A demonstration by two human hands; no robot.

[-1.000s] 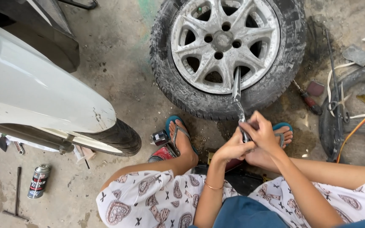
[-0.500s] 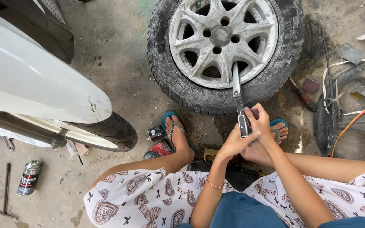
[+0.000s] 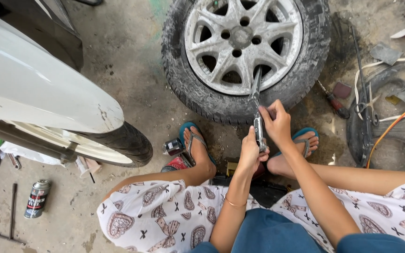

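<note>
A car wheel with a dusty silver alloy rim (image 3: 242,40) and black tyre (image 3: 202,96) lies flat on the concrete floor in front of me. A long metal tyre lever (image 3: 257,100) has its tip wedged at the rim's near edge and slants back toward me. My left hand (image 3: 250,151) grips the lever's lower end. My right hand (image 3: 275,122) grips it just above, the two hands touching. I squat with both feet in blue flip-flops (image 3: 194,140) close to the tyre.
A white scooter body (image 3: 38,93) and its black wheel (image 3: 125,143) fill the left. A spray can (image 3: 36,198) and T-handle tool (image 3: 11,215) lie lower left. A screwdriver (image 3: 333,100), orange and white cables (image 3: 385,129) and another tyre (image 3: 390,140) sit at right.
Both hands have shifted slightly on the lever, and the lever's handle end has come a little nearer to me. The view has tilted slightly; the wheel stays put.
</note>
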